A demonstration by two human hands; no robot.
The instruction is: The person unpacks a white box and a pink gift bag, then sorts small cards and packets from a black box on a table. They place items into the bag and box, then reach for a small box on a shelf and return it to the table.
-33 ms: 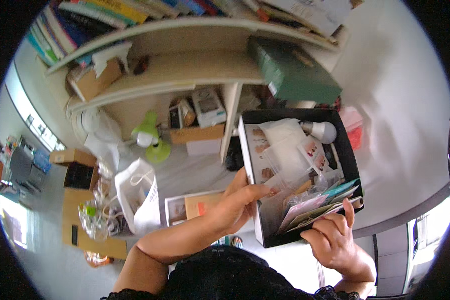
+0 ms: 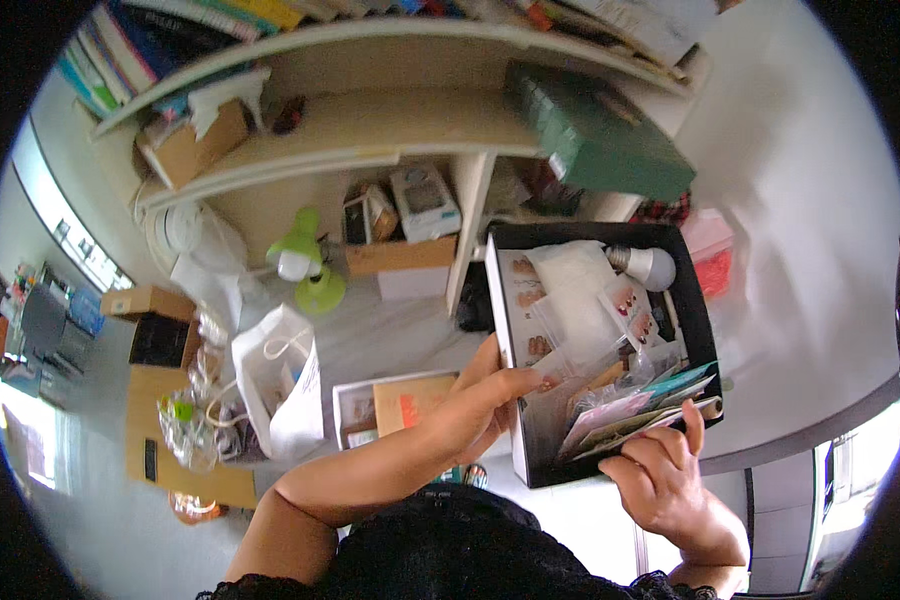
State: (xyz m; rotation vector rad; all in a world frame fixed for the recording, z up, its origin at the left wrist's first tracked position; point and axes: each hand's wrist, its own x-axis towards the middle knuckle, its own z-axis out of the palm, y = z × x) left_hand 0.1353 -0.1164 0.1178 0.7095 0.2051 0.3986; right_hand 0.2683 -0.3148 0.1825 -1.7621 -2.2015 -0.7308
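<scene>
A black-lined box with a white outer side is held up and tilted before me. My left hand grips its left wall, thumb over the rim and fingers outside. My right hand has curled fingers against the near right corner, with one finger raised by the papers. Inside lie an LED light bulb, a whitish plastic pouch, small cards with dark red nail-like shapes, crumpled clear plastic and several upright paper packets in pink, teal and tan.
Behind stands a shelf unit with books and a dark green box. On the desk are a green lamp, a white paper bag and an open box. Cardboard boxes and clear plastic bottles are at left.
The view has shifted slightly, so the shelf and desk things sit a little lower and further right. Both hands keep their places on the box.
</scene>
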